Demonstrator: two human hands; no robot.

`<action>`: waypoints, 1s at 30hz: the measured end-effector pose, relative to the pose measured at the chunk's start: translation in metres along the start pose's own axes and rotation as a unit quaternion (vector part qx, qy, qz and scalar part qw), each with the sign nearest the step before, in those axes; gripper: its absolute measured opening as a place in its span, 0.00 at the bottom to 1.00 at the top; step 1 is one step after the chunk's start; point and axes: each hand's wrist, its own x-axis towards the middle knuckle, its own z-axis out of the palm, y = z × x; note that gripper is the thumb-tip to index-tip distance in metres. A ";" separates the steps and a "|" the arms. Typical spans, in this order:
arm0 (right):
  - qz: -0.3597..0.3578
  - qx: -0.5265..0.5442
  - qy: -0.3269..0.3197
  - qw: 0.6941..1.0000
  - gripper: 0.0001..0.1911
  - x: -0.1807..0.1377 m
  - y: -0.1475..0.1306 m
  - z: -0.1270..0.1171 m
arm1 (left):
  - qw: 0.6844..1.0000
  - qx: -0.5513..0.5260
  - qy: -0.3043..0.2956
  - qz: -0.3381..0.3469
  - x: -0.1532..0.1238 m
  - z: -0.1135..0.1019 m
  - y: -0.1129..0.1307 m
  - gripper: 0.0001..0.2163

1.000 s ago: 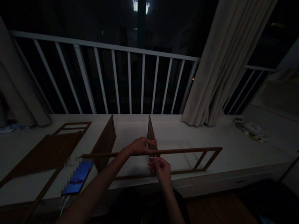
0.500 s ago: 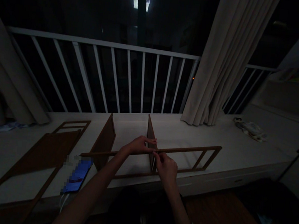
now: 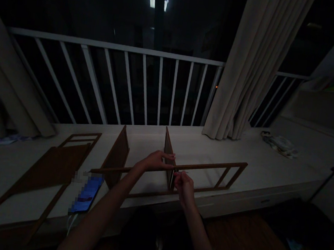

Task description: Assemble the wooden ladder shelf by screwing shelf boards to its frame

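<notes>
A brown wooden frame (image 3: pixel 213 167) stands on its side on the white ledge, with two upright boards joined to its rails. My left hand (image 3: pixel 154 161) grips it where the rail meets the right-hand board (image 3: pixel 168 159), thumb and fingers on either side of that corner. Just right of the joint, my right hand (image 3: pixel 184 187) pinches a thin metal rod (image 3: pixel 183 173), which looks like a hex key. Its tip by the joint is too small to make out. The left-hand board (image 3: pixel 117 157) stands upright beyond my left forearm.
A second wooden frame with a panel (image 3: pixel 49 167) lies on the ledge (image 3: pixel 270 167) at the left. A lit phone (image 3: pixel 87 196) with a white cable lies near my left forearm. Behind run a white railing (image 3: pixel 118 47) and curtains (image 3: pixel 250 70). A cloth bundle (image 3: pixel 281 145) lies far right.
My right hand has drawn slightly right and down from the joint, and the thin metal rod now shows in its fingers. My left hand and the frame have stayed in place.
</notes>
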 end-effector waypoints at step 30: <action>-0.398 -0.478 0.105 0.776 0.10 -0.003 0.008 -0.022 | 0.996 0.090 0.005 -0.006 0.001 0.000 0.002 0.24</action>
